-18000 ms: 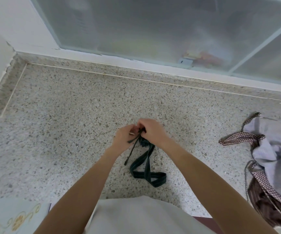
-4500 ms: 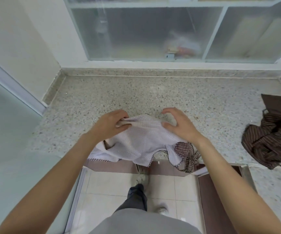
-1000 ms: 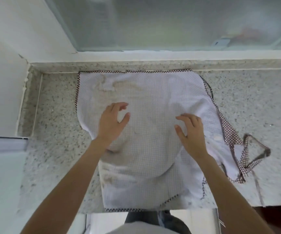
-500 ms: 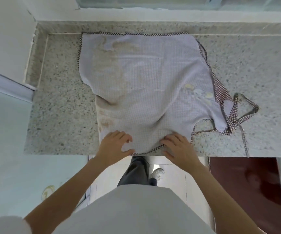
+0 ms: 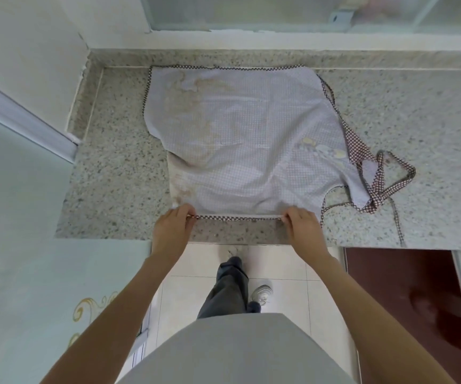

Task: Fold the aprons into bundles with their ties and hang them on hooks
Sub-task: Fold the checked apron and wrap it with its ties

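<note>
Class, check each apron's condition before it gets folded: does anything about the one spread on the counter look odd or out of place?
Yes. The checked apron has brownish stains down its left half. Its ties lie tangled in a heap at the right instead of straight. Both hands pinch its near hem: left hand, right hand.

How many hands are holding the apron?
2. The left hand pinches the near hem of the apron at its left corner; the right hand pinches the right corner.
</note>
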Demonstrator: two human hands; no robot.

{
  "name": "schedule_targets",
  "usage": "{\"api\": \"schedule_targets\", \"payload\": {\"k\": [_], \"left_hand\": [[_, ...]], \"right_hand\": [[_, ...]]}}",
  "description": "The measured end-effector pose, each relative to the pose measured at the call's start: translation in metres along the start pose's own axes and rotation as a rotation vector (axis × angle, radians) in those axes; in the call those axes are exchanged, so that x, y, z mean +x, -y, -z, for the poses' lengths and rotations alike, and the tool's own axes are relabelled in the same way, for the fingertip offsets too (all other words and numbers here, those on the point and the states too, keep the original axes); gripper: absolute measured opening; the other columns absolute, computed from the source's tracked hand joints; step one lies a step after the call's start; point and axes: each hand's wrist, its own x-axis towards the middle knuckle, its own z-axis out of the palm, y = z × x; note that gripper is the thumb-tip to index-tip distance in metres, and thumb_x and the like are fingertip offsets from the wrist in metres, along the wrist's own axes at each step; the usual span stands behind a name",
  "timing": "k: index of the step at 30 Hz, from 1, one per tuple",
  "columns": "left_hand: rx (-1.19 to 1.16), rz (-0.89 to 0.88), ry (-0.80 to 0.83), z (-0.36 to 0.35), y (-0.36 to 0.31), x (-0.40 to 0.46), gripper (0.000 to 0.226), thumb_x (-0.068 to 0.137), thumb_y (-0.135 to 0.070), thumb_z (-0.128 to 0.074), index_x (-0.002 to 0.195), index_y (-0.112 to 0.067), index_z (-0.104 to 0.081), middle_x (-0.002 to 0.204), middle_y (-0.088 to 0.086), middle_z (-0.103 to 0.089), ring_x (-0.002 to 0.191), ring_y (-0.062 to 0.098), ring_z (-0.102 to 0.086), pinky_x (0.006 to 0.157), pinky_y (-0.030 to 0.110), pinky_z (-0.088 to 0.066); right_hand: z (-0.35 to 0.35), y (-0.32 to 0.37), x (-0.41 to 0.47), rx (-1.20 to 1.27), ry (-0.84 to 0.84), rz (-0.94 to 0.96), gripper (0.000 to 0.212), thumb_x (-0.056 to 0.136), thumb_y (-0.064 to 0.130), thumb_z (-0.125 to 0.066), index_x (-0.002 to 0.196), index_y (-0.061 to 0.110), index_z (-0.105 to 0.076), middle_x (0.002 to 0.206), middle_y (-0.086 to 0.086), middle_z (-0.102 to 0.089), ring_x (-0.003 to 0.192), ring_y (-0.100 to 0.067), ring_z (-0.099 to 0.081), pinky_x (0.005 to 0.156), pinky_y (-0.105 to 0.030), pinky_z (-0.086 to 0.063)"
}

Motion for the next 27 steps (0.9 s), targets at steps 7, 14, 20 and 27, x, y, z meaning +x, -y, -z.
{"api": "schedule_targets", "payload": {"k": [7,14,20,27], "left_hand": [[0.070,0.288,-0.037,0.025,0.010,0.032,0.013,0.089,-0.021,-0.056,0.098,-0.011,-0.058,0.094,0.008,-0.061,0.090,0.029,-0.053,0.066,0.039,-0.043],[-1.187,0.782,-0.214,0.055,-0.003,0.045,0.017,0.098,-0.016,-0.042,0.088,-0.022,-0.055,0.095,0.002,-0.060,0.083,0.011,-0.058,0.074,0.029,-0.044],[-0.605,0.396,-0.262,0.071,0.004,0.039,0.020,0.097,-0.013,-0.043,0.105,-0.011,-0.061,0.096,0.003,-0.061,0.086,0.017,-0.056,0.067,0.026,-0.042],[0.117,-0.274,-0.096,0.074,0.056,0.006,0.055,0.089,-0.063,-0.032,0.085,-0.028,-0.074,0.077,-0.007,-0.059,0.065,0.012,-0.057,0.046,0.023,-0.043]], "right_hand": [[0.014,-0.006,0.013,-0.092,-0.047,-0.009,0.028,0.094,0.026,-0.034,0.082,0.010,-0.053,0.075,-0.004,-0.055,0.070,-0.025,-0.050,0.064,-0.036,-0.040],[0.021,-0.006,0.020,-0.039,-0.042,-0.023,0.032,0.094,0.029,-0.031,0.086,0.011,-0.056,0.081,-0.005,-0.059,0.075,-0.025,-0.052,0.068,-0.038,-0.043],[0.028,-0.008,0.027,-0.070,-0.060,0.014,0.005,0.091,0.011,-0.055,0.088,0.009,-0.059,0.082,-0.006,-0.061,0.075,-0.028,-0.053,0.068,-0.037,-0.040],[0.035,-0.019,0.013,-0.076,0.042,0.012,0.002,0.083,0.002,-0.062,0.082,0.004,-0.061,0.085,-0.011,-0.062,0.078,-0.033,-0.055,0.069,-0.039,-0.042]]}}
